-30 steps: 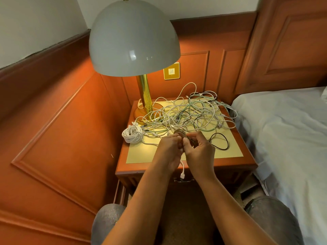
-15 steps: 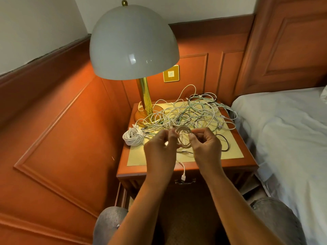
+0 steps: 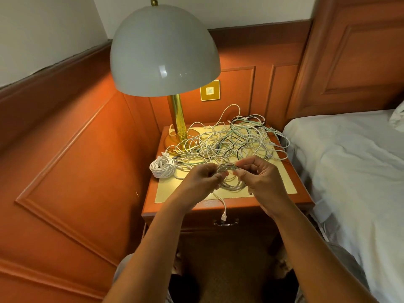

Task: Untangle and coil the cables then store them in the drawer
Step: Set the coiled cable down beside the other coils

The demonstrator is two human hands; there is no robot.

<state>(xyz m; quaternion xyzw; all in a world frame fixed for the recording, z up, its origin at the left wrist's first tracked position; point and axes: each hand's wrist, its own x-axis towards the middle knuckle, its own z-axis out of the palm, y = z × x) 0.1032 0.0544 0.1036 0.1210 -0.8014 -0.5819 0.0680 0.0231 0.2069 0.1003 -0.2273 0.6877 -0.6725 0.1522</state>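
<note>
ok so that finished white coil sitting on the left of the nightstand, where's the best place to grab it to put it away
Probably across the white coil's wrapped middle, coming from above. It lies flat on the nightstand, clear of the tangled pile, and the turns wound around its waist bind the loops there, so a pinch at that band should lift the whole bundle.

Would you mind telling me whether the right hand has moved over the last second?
Yes. The right hand has risen and moved rightward, away from the nightstand's front edge toward the cable tangle.

A pale cable coil [image 3: 229, 178] hangs in the air, its plug [image 3: 223, 217] dangling at 6 o'clock over the closed drawer [image 3: 225, 224]; tangled cables [image 3: 229, 141] sprawl at 12 o'clock, a wound white bundle [image 3: 162, 166] at 9.
</note>
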